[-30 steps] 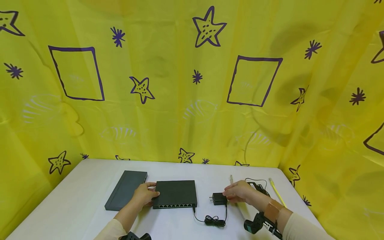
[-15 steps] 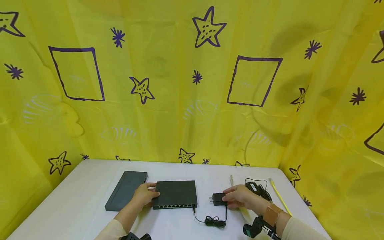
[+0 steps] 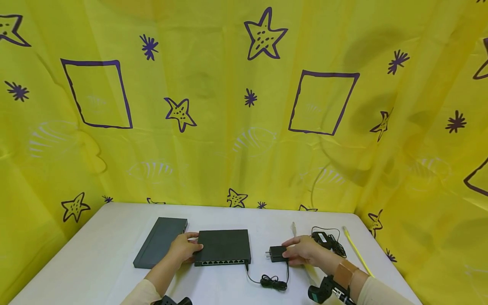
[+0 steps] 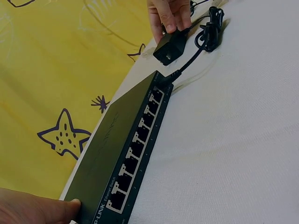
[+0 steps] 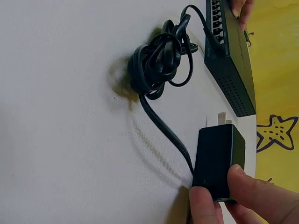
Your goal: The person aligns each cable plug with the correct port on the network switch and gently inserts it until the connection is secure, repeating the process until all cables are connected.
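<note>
A black Ethernet switch point(image 3: 223, 247) lies on the white table, its row of ports toward me. My left hand point(image 3: 184, 248) holds it by its left edge, the thumb on top in the left wrist view. My right hand point(image 3: 305, 250) pinches a black power adapter point(image 5: 215, 158) between thumb and fingers, the metal prongs point(image 5: 222, 118) pointing at the switch. From the adapter a black cord point(image 5: 161, 126) runs through a tied coil point(image 3: 272, 283) to a plug point(image 4: 173, 77) seated beside the switch's ports.
A second dark flat box point(image 3: 160, 242) lies left of the switch, partly behind my left hand. At right are another black adapter point(image 3: 323, 239) with bundled cord, a yellow cable point(image 3: 356, 250) and a pale cable point(image 3: 294, 229) partly under my right arm. A yellow curtain point(image 3: 213, 161) hangs behind the table.
My right hand has come slightly toward me, its fingers now lower on the adapter's right end. The left hand and the switch have stayed put.
</note>
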`<action>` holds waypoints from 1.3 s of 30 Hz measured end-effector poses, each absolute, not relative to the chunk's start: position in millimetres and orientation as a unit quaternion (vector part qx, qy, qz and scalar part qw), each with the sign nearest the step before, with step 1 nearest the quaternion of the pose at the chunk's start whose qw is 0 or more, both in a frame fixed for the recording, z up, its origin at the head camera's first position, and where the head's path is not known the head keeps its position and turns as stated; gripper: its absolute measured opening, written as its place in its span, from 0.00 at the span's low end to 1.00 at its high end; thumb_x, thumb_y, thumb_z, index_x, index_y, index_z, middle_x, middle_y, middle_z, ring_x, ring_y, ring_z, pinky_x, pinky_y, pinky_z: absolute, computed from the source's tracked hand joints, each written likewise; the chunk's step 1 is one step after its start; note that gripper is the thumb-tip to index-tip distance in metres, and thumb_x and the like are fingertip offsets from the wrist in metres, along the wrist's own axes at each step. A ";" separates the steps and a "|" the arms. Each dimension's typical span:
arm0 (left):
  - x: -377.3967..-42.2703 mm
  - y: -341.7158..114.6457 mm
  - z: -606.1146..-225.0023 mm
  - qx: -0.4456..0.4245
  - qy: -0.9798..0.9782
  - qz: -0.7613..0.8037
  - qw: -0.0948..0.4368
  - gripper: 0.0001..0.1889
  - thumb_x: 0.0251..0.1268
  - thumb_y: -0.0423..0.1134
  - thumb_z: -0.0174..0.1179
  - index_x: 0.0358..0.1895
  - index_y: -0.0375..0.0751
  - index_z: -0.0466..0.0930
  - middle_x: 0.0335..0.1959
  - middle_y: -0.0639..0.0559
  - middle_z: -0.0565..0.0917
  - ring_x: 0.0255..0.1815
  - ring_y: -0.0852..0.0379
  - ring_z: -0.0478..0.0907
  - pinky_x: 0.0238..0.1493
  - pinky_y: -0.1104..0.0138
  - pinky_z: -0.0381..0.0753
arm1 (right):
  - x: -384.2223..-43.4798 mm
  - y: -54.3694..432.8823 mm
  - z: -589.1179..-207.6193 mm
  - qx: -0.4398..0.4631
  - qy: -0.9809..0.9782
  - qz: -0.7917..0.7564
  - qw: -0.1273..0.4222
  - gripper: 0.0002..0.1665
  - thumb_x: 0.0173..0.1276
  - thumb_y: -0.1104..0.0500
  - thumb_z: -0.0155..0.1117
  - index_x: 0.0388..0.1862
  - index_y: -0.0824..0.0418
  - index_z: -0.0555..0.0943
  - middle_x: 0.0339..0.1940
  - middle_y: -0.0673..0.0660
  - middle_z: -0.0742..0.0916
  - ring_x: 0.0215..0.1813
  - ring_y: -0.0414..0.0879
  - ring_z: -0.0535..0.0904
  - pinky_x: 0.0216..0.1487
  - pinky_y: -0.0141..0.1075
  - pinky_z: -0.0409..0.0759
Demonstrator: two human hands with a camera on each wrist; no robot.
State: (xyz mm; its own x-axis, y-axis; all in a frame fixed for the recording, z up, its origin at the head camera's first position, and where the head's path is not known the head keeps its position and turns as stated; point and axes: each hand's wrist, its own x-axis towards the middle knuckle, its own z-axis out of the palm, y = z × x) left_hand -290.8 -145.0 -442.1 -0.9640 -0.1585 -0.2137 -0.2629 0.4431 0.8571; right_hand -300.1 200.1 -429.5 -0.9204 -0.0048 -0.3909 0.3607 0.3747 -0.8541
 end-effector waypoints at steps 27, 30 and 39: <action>-291.7 -145.4 -443.3 -0.122 0.848 0.514 0.051 0.25 0.59 0.26 0.65 0.61 0.27 0.73 0.52 0.28 0.79 0.41 0.46 0.83 0.36 0.60 0.86 | -301.0 193.6 -428.2 0.108 0.823 -0.536 0.153 0.19 0.52 0.78 0.69 0.45 0.73 0.80 0.37 0.67 0.85 0.37 0.52 0.83 0.39 0.46 0.87; -291.3 -145.0 -442.8 -0.123 0.847 0.514 0.052 0.25 0.59 0.26 0.65 0.61 0.27 0.73 0.52 0.28 0.79 0.42 0.45 0.83 0.36 0.59 0.86 | -301.7 194.3 -428.4 0.108 0.816 -0.545 0.159 0.18 0.52 0.78 0.68 0.44 0.74 0.80 0.37 0.67 0.85 0.38 0.54 0.83 0.40 0.47 0.87; -290.3 -144.1 -441.2 -0.123 0.845 0.518 0.052 0.25 0.59 0.26 0.65 0.61 0.26 0.73 0.53 0.27 0.79 0.43 0.44 0.83 0.36 0.59 0.86 | -301.7 197.1 -426.5 0.098 0.798 -0.565 0.185 0.19 0.54 0.78 0.68 0.47 0.75 0.81 0.41 0.68 0.85 0.40 0.52 0.84 0.41 0.42 0.87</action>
State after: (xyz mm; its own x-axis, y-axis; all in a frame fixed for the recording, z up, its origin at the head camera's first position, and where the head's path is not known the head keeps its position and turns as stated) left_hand -290.3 -144.1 -441.2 -0.9642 -0.1551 -0.2150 -0.2620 0.4338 0.8621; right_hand -301.7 197.1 -426.5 -0.9123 -0.0524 -0.4061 0.3658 0.3412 -0.8659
